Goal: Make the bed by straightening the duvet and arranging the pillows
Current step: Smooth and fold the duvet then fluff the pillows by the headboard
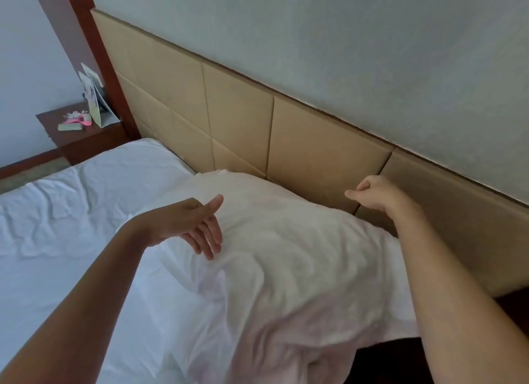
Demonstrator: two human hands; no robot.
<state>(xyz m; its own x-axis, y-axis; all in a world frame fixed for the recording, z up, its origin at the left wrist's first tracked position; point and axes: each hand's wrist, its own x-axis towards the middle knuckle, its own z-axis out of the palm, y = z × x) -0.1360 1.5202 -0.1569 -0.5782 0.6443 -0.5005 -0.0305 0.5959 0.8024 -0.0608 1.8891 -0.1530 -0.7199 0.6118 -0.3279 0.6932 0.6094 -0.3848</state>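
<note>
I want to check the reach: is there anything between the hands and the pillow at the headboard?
Nothing visible stands between them. The left hand hovers open over the pillow, and the right hand, fingers curled, is above its far edge by the headboard.

Both bare arms reach forward: the left hand (197, 226) spread loose, the right hand (375, 194) curled, holding nothing.
</note>
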